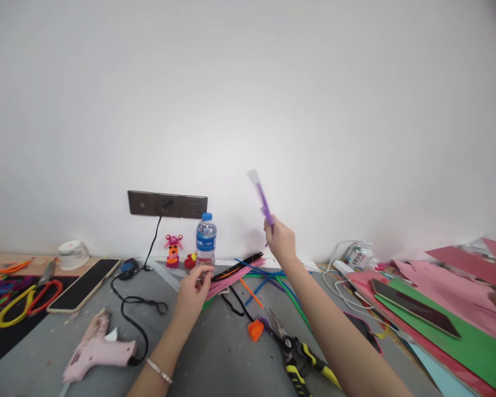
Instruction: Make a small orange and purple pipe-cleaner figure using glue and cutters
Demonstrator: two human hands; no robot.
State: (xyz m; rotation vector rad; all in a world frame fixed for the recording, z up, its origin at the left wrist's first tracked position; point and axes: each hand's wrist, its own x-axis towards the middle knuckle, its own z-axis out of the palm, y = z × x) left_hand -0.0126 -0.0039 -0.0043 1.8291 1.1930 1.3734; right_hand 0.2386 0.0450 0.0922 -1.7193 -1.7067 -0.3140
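Observation:
My right hand is raised against the white wall, closed around purple pipe cleaners. Their upper end looks whitish and is smeared by motion. Lower down, my left hand hovers at the left end of a pile of pipe cleaners in pink, black, blue, green and orange. Its fingers are loosely curled, with a gap to the thumb and nothing visible between them. Just behind it stands a water bottle with a blue cap. An orange pipe-cleaner piece lies beside yellow-black pliers.
A pink glue gun, a phone and scissors are at left. Small figures stand by the wall under a socket strip. At right, coloured paper sheets carry another phone; a blurred hand shows at the edge.

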